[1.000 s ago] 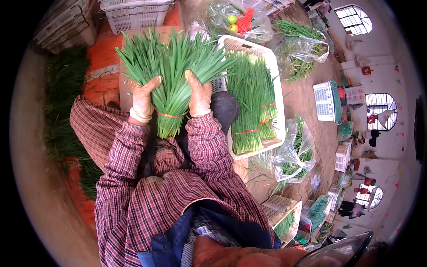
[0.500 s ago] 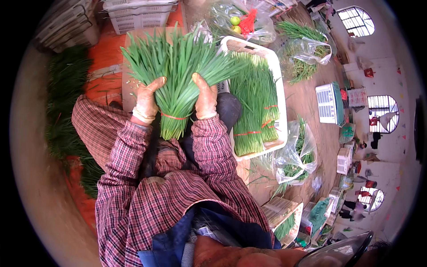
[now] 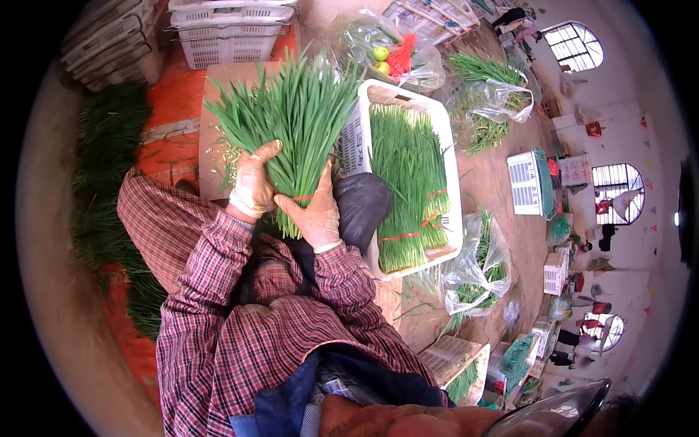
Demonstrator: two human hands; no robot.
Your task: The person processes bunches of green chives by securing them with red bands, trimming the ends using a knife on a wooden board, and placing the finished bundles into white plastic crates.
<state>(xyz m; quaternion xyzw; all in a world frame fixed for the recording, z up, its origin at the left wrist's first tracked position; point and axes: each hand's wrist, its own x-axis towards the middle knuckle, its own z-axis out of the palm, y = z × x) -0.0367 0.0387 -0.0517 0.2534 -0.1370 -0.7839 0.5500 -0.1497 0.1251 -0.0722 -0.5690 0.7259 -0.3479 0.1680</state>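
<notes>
A large bundle of green chives [image 3: 290, 120] stands over my lap, leaves fanned away from me. A red tie circles it near the cut ends, partly covered by fingers. My left hand [image 3: 253, 183], in a pale stained glove, is closed around the left side of the bundle with the thumb on top. My right hand [image 3: 314, 214], gloved likewise, grips the right side lower down, its thumb across the front by the red tie. Right of my knee, a white plastic crate [image 3: 455, 182] holds several tied bunches of chives [image 3: 409, 167].
A brown board [image 3: 211, 138] with pale trimmings lies ahead on orange sheeting. Loose chives [image 3: 109, 175] are heaped along the left. White crates [image 3: 229, 44] are stacked at the far left. Plastic bags of greens [image 3: 480, 273] and a bag with red ties [image 3: 403, 54] lie beyond the crate.
My right hand has slid down to the tie, and my left hand has shifted slightly right and inward. The leaves stand narrower and no longer spread over the crate. The view has shifted slightly.
</notes>
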